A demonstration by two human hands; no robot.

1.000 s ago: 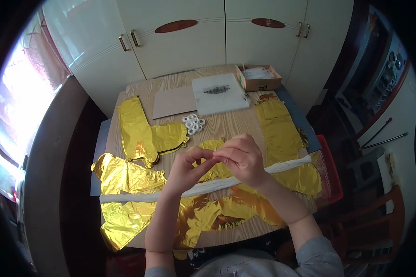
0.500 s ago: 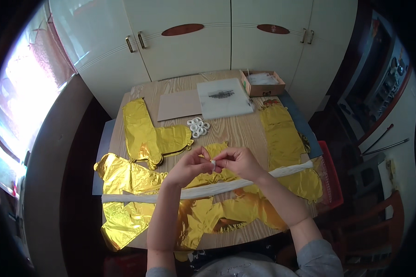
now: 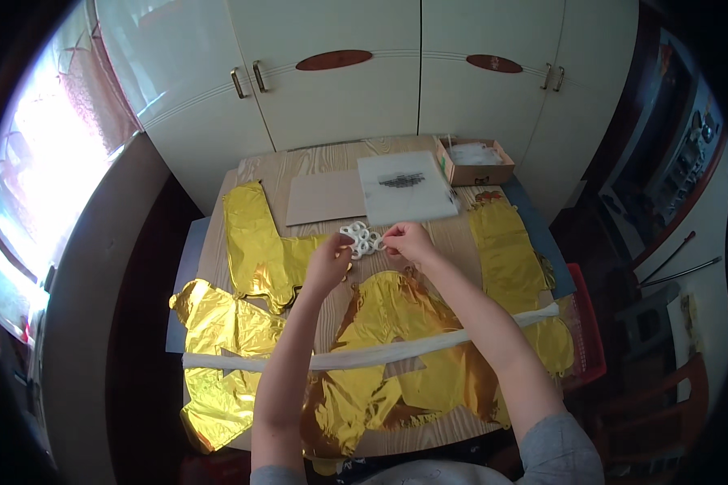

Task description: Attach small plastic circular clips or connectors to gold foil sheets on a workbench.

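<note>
A small pile of white rings point(image 3: 361, 239), which look like little rolls, lies on the table in front of me. My right hand point(image 3: 408, 242) is at the pile's right side, with thumb and fingertips pinched on one of the rings. At the left edge of the pile my left hand point(image 3: 329, 263) has its fingers curled in, and what they hold, if anything, is hidden. Flat gold foil balloons point(image 3: 396, 311) are spread below my hands. Across them, under my forearms, runs a long white bundle of strands point(image 3: 380, 354).
More gold foil balloons lie at the left point(image 3: 255, 234) and right point(image 3: 505, 250). At the back are a greyish-brown board point(image 3: 325, 196), a translucent pack point(image 3: 404, 206) with a dark print and an open cardboard box point(image 3: 481, 174). White cabinets point(image 3: 332, 105) stand behind the wooden table point(image 3: 323, 155).
Both hands have moved forward from above the foil balloons to the pile of white rings. They have parted; before, they met around a small white thing. The view has shifted slightly.
</note>
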